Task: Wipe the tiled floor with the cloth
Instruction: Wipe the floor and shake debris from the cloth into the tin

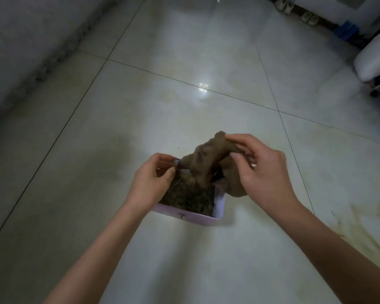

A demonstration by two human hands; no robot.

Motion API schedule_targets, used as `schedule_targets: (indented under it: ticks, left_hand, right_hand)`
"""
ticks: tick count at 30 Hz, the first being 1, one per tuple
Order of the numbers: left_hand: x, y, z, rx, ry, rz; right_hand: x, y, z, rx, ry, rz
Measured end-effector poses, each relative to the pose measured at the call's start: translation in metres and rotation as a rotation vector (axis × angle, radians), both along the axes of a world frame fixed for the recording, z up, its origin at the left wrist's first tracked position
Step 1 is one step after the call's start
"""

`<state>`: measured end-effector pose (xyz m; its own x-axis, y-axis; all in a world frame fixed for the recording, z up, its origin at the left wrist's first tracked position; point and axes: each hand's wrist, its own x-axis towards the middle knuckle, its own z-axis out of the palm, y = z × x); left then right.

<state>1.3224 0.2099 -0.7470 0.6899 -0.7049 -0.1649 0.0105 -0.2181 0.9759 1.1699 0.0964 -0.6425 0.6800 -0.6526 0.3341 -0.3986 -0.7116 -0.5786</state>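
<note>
The right hand [263, 172] grips the cloth [204, 156] from above. Its fingers [239, 139] curl over the raised end, with the thumb tucked under, so the wet bundle hangs over the tub [189, 217] and not over the floor [184, 84]. This looks like wringing or rinsing before any wiping begins. The left hand [154, 181] is closed too. Its fingers [162, 157] pinch at the tub's far corner, where the cloth's lower end arrives. They seem to hold that end to twist against the right hand, though from this angle they could be steadying the rim instead. The cloth therefore spans the gap between the two sets of fingers, sloping down from the right ones to the left ones, with a loose lobe sagging below the right palm outside the tub wall. It is brown, thick and nubbly, roped into a tight twist with deep creases, and it looks heavy with water. The tub sits just under both hands. It is a shallow lilac plastic rectangle with rounded corners, and it holds something dark and speckled, probably dirty water. The floor beyond the fingers is large, pale, glossy tiles with thin dark grout lines and a bright glare patch. Yellowish streaks [364, 227] lie well to the right of the right wrist and are likely the wiping target.
</note>
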Motion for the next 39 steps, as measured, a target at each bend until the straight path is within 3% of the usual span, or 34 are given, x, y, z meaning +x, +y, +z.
schedule_targets:
  ticks: [10, 14, 17, 20, 28, 32, 35, 37, 39]
  left_hand:
    - [-0.002, 0.014, 0.016, 0.063, -0.086, -0.069]
    - [-0.009, 0.023, 0.022, 0.023, -0.135, -0.245]
    - [-0.021, 0.032, 0.036, -0.047, -0.064, -0.438]
    - [-0.037, 0.041, 0.044, -0.096, 0.098, -0.473]
    - [-0.072, 0.108, 0.025, -0.037, 0.403, -0.456]
    - [-0.084, 0.147, 0.012, 0.069, 0.456, -0.443]
    - [-0.088, 0.164, 0.002, 0.129, 0.409, -0.360]
    - [-0.090, 0.168, -0.007, 0.173, 0.265, -0.246]
    - [-0.090, 0.176, -0.016, 0.271, 0.017, -0.150]
  right_hand:
    - [-0.004, 0.003, 0.000, 0.124, 0.059, -0.114]
    - [-0.013, 0.014, 0.019, 0.316, -0.155, -0.127]
    - [-0.025, 0.030, 0.030, 0.455, -0.195, -0.033]
    - [-0.039, 0.046, 0.029, 0.502, -0.187, 0.021]
    - [-0.080, 0.089, -0.020, 0.573, 0.050, -0.003]
    - [-0.101, 0.120, -0.049, 0.614, 0.126, 0.024]
    - [-0.119, 0.136, -0.067, 0.654, 0.131, -0.020]
    - [-0.132, 0.140, -0.078, 0.553, 0.195, -0.090]
    - [-0.144, 0.142, -0.095, 0.229, 0.561, -0.069]
